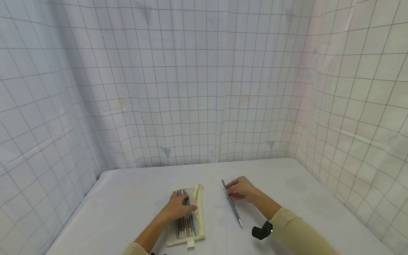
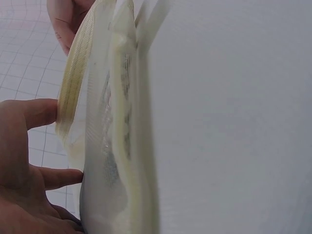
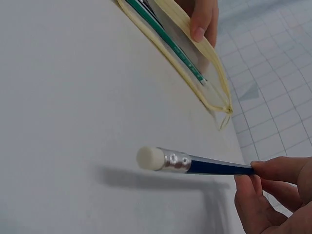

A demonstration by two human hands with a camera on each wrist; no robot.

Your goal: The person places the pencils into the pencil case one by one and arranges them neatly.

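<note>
A sheer cream pencil case [image 1: 200, 226] lies on the table with several pencils [image 1: 186, 226] inside. Across its top spreads my left hand [image 1: 177, 208], the thumb at the zipper edge and the other fingers over the sheer side, gripping the case. In the right wrist view the mouth gapes, showing a green pencil [image 3: 180, 53]. To the right of the case, my right hand [image 1: 243, 188] pinches a dark blue pencil [image 3: 219, 166] between thumb and fingertips. Its white eraser end [image 3: 151, 158] points back toward me, and a shadow falls beneath it.
The white-covered table [image 1: 137, 191] is enclosed by grid-patterned curtains [image 1: 204, 88] at the back and both sides. A black wrist device [image 1: 262, 231] sits by the right sleeve [image 1: 296, 230]. A thin cord loop [image 3: 225, 119] hangs at the case's far end.
</note>
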